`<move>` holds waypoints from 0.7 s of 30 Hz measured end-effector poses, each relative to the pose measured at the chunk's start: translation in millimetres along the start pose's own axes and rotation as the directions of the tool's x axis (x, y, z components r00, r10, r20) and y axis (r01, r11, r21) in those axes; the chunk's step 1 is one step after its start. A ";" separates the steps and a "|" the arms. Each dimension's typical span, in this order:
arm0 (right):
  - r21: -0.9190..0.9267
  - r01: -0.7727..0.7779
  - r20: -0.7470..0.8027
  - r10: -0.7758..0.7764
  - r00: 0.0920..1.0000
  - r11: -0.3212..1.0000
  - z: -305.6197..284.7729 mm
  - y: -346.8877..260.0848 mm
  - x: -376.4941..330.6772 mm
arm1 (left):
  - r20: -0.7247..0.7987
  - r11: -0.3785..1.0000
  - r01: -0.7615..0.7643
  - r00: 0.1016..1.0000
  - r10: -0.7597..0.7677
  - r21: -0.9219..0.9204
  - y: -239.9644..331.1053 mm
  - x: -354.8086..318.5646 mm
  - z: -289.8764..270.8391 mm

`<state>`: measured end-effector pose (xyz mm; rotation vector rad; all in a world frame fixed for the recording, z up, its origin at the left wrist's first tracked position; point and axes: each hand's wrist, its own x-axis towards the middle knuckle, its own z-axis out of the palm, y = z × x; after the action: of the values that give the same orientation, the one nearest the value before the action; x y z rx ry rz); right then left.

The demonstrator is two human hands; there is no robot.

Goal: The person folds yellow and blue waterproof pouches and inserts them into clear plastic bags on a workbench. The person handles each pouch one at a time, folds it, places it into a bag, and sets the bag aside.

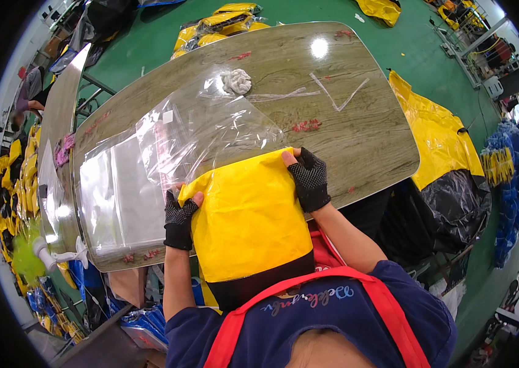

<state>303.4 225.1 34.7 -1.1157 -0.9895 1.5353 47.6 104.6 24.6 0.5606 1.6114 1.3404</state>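
Between my hands is a folded yellow fabric piece (250,224) with a black lower part, which looks like a coated bag or cover. My left hand (179,219), in a black dotted fingerless glove, is closed on its upper left corner. The upper right corner is pinched by my right hand (308,180), gloved the same way. Its top edge lies over the near side of the table (308,67), and its black part hangs toward my body. Just beyond it spreads a loose clear plastic bag (225,135), beside a stack of flat clear bags (112,190).
A crumpled white wad (236,81) and thin plastic strips (339,98) lie on the tabletop. Wrapped yellow packs (216,27) sit on the floor beyond. A yellow and black pile (440,138) stands at right, blue bundles (507,178) farther out. A white fan (45,253) stands at left.
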 end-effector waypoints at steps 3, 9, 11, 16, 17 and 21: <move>-0.085 0.083 0.040 -0.080 0.996 0.993 -2.9 10.5 8.6 | 0.020 0.999 0.031 0.999 -0.032 0.040 -1.1 3.8 -3.9; -0.131 0.123 -0.063 -0.132 0.989 0.984 5.2 14.7 6.1 | 0.165 0.983 0.094 0.984 -0.068 -0.157 1.5 24.7 -21.6; -0.089 0.141 -0.086 -0.148 0.985 0.986 7.0 18.9 4.3 | -0.007 0.999 0.018 1.000 -0.018 -0.028 -6.7 26.7 -10.9; -0.205 0.142 -0.123 -0.170 0.978 0.968 4.9 14.0 -12.8 | -0.054 0.989 -0.095 0.993 0.102 0.114 -18.2 29.8 -24.0; -0.301 0.130 -0.082 -0.162 0.983 0.945 -0.5 12.8 -19.4 | -0.012 0.997 -0.074 0.997 0.074 0.001 -17.7 23.2 -30.1; -0.422 0.170 0.041 -0.169 0.985 0.891 -28.2 28.8 -51.9 | 0.279 0.997 -0.027 0.959 0.044 -0.067 3.2 -29.8 -21.8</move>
<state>330.2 170.5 9.9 -1.2831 -1.4316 1.2095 41.8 70.4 37.7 0.7108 1.3303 1.2698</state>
